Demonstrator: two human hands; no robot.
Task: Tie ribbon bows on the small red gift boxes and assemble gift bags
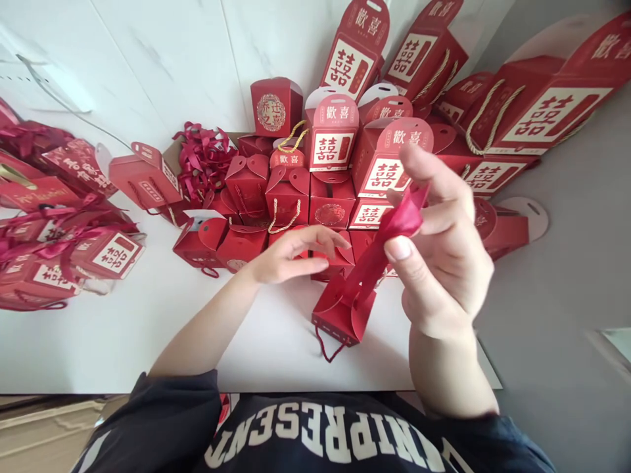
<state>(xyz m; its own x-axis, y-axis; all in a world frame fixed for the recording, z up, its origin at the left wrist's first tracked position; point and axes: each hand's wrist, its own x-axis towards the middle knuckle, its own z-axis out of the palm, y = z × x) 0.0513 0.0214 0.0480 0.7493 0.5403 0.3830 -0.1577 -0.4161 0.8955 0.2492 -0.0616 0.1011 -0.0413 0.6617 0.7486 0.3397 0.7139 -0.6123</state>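
**Inspector:** State of the right hand?

**Surveyor:** The right hand (444, 249) was raised and closed on a red ribbon (394, 226), pinched between thumb and fingers; the ribbon ran down from that grip to a small red gift box (342, 309) just below the hand and to its left; the box stood on the white table (123, 335), flaps up, with a dark red cord handle (328, 348) hanging at its near side.

**Inspector:** And the left?

**Surveyor:** The left hand (290, 256) was open, fingers loosely extended, holding nothing; it lay just left of the ribbon, over a row of small red favour boxes (239, 246); contact with them could not be determined.

**Inspector:** Surroundings?

**Surveyor:** Beyond both hands stood taller red boxes with double-happiness labels (332, 135); a heap of dark red ribbons (202, 157) lay beyond the left hand; ribbon-tied boxes (106, 253) lay well to its left.
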